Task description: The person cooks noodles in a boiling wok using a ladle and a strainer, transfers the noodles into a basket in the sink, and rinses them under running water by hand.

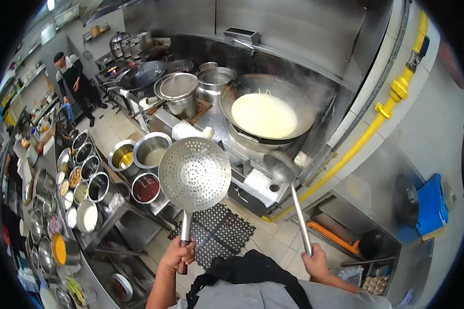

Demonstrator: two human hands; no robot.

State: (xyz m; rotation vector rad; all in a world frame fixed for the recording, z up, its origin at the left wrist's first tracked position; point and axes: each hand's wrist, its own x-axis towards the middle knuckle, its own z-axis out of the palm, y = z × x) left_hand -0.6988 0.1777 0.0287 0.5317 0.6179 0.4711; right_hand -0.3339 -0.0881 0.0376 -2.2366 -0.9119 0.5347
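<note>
Now my left hand [179, 254] is closed round the handle of a perforated skimmer [195, 172], its broad round face raised before me. My right hand [316, 261] grasps the long handle of a ladle [280, 166], its bowl just on my side of the wok [305, 114]. Pale yellow liquid [263, 117] pools in that wok. Leftward stand metal pots [148, 142], one holding dark red liquid [146, 189]; farther off stands another person [73, 80].
</note>
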